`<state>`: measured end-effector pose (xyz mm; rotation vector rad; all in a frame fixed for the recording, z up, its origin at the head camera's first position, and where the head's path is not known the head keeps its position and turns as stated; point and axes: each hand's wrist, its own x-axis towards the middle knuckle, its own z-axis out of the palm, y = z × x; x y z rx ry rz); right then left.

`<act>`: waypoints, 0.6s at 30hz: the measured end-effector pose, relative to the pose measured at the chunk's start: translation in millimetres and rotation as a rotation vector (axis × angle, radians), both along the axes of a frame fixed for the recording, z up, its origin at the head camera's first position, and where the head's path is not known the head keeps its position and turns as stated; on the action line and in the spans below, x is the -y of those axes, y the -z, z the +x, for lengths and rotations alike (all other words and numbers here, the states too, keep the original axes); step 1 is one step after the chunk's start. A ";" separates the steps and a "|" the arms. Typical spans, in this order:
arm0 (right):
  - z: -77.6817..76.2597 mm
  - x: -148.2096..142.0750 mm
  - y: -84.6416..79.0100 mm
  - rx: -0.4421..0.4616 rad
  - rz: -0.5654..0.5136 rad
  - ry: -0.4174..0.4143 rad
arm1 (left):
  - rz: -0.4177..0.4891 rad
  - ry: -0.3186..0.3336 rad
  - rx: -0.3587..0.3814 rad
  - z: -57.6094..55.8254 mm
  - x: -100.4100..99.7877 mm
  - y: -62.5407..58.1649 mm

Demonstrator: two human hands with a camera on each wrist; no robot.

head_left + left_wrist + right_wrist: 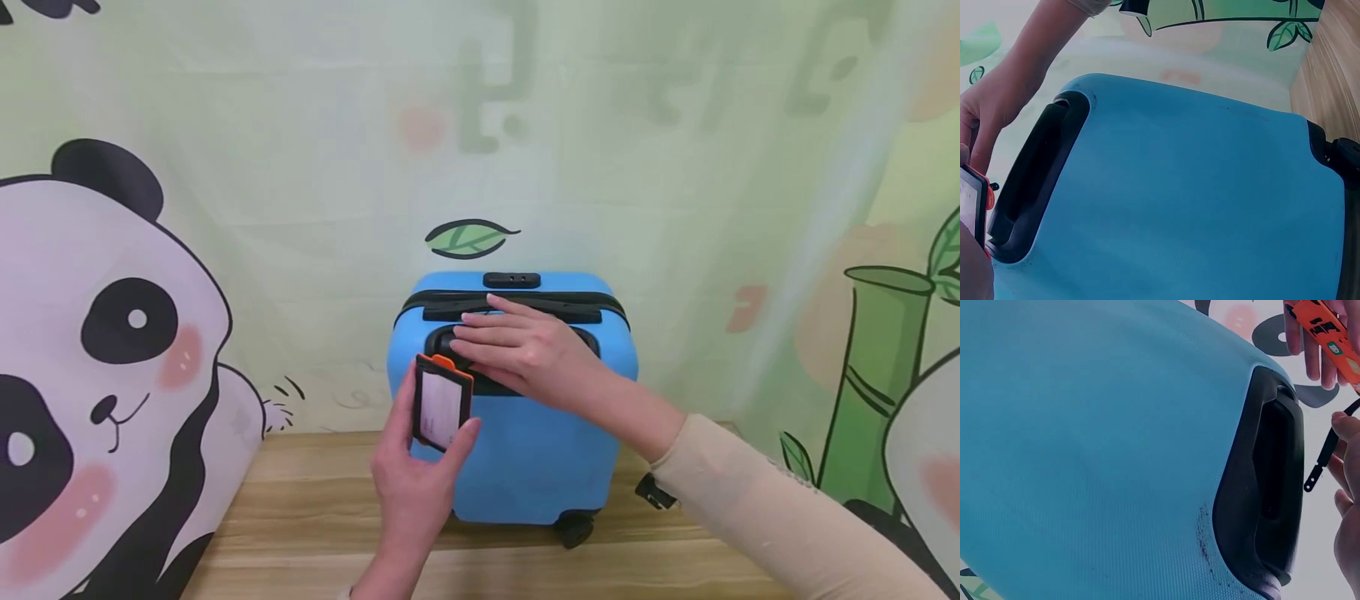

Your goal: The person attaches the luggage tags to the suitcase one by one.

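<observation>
My left hand [412, 483] grips a luggage tag [442, 408] by its edges, with thumb and fingers on opposite sides. One face shows a pale card in a black frame; in the right wrist view the orange side of the tag [1329, 340] bears black figures. A black strap [1324, 453] with small holes at its end runs from the tag. My right hand [1350, 465] pinches this strap between thumb and fingers. In the head view the right hand [528, 346] overlaps the top handle [588, 340] of a blue suitcase [536, 458], which stands upright behind both hands.
The suitcase stands on a wood-grain surface [315, 508], one black wheel [574, 528] showing at its lower right. A printed panda backdrop [300, 167] hangs close behind it. Near the right sleeve [750, 492] is a small black object [655, 492].
</observation>
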<state>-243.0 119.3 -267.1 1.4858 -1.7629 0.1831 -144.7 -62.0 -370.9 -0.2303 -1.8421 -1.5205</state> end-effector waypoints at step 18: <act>-0.1 1.2 2.7 -0.009 -0.066 -0.020 | -0.032 0.020 0.028 -0.7 -2.0 2.5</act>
